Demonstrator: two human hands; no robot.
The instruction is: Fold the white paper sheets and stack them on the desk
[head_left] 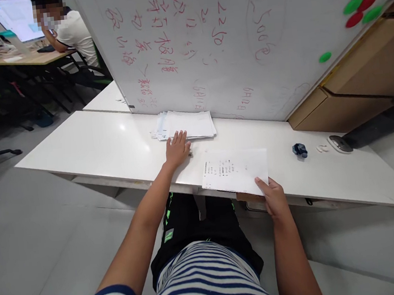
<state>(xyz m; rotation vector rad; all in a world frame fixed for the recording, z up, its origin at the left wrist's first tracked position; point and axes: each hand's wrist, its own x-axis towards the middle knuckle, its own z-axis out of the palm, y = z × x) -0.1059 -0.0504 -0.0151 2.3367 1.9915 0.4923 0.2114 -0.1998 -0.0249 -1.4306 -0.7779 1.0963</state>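
Striped shirt (211, 280) fills bottom centre; right of centre, the right hand (275, 196) pinches the printed sheet (236, 169) by its corner, likely leaving print uncovered. Centre-frame, the left hand (177, 150) spreads flat at the paper stack (194, 122).

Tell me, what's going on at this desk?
The person's right hand holds a printed paper by its near right corner, at the front edge of the white desk. The left hand is palm down, its fingers at the near edge of a paper stack by the whiteboard. A blue object sits farther right.
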